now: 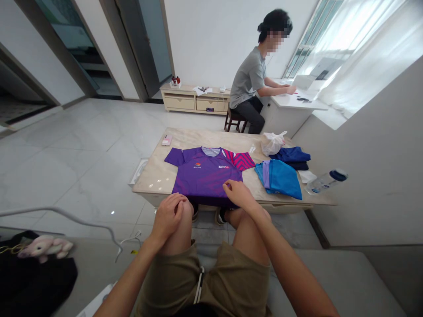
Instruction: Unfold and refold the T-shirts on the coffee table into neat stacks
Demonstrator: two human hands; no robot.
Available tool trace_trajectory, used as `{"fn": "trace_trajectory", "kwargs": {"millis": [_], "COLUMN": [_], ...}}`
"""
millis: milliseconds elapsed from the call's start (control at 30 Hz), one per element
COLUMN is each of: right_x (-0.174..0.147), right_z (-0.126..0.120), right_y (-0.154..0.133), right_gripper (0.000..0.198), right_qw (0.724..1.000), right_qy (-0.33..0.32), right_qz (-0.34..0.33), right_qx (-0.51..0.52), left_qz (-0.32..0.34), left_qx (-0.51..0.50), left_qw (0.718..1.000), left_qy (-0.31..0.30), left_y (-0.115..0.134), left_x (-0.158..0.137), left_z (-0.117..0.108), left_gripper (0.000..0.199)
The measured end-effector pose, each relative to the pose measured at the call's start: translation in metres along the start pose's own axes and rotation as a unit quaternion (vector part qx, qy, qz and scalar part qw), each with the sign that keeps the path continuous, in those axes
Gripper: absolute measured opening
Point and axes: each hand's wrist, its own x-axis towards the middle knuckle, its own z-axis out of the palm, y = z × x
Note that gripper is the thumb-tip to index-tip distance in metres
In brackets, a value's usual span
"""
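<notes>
A purple short-sleeved jersey [206, 176] lies spread on the marble-topped table [152, 169], its neckline away from me and its lower part hanging over the near edge. One sleeve is patterned in pink and red. My left hand [169, 212] rests on my left knee beside the hem, with its fingers laid over the knee and nothing held. Loosely bent, my right hand [239, 193] is at the jersey's lower right part, its wrist above my right knee. Nothing shows in it; whether its fingertips touch the cloth is unclear.
Folded blue clothes [282, 178], dark blue clothes [292, 155], a white plastic bag [273, 143] and a clear bottle [325, 182] occupy the table's right side. A pink phone [167, 140] lies far left. Beyond, a person [249, 79] sits at a white desk [291, 101].
</notes>
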Motion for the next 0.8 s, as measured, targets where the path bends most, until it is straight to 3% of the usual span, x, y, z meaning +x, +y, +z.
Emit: {"fn": "trace_trajectory", "kwargs": {"millis": [167, 267, 367, 467, 600, 700, 800], "right_x": [0.103, 0.124, 0.127, 0.130, 0.135, 0.136, 0.139], "right_z": [0.004, 0.021, 0.036, 0.043, 0.048, 0.050, 0.051], "right_y": [0.005, 0.025, 0.051, 0.070, 0.088, 0.100, 0.110], "right_gripper": [0.044, 0.043, 0.044, 0.046, 0.046, 0.045, 0.043], "right_qw": [0.995, 0.992, 0.991, 0.993, 0.992, 0.990, 0.989], "right_qy": [-0.090, -0.103, -0.104, -0.098, -0.112, -0.125, -0.120], "right_qz": [-0.027, -0.022, -0.010, -0.007, -0.008, 0.004, 0.011], "right_qx": [-0.044, -0.068, -0.080, -0.071, -0.057, -0.070, -0.089], "left_qz": [0.000, -0.007, -0.033, -0.028, -0.007, -0.011, -0.015], "left_qx": [0.030, 0.066, 0.097, 0.123, 0.208, 0.232, 0.226], "left_qw": [0.999, 0.995, 0.983, 0.959, 0.893, 0.864, 0.860], "left_qy": [-0.018, -0.069, -0.153, -0.252, -0.398, -0.447, -0.457], "left_y": [-0.003, -0.006, 0.005, 0.031, 0.062, 0.061, 0.043], "left_x": [0.001, 0.014, 0.058, 0.127, 0.201, 0.225, 0.231], "left_z": [-0.010, -0.019, -0.018, 0.011, 0.080, 0.119, 0.136], "left_gripper": [0.036, 0.035, 0.036, 0.037, 0.042, 0.041, 0.036]}}
